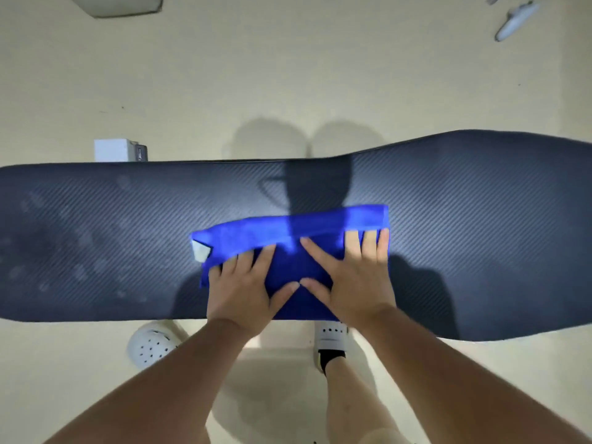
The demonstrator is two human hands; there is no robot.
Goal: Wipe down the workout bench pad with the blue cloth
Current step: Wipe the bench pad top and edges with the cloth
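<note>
Blue cloth (288,238) lies folded mid-pad on the dark bench pad (464,219) (weave-textured), my left hand (243,286) and right hand (355,280) pressing it flat, fingers spread open.

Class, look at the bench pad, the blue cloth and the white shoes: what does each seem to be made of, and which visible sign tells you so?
Bench pad: probably vinyl or faux leather, dark with a fine diagonal carbon-weave pattern and slight sheen.
Blue cloth: soft fabric, perhaps microfibre; matte, folded, with a white tag.
White shoes: likely moulded foam or rubber; smooth with punched holes.
</note>
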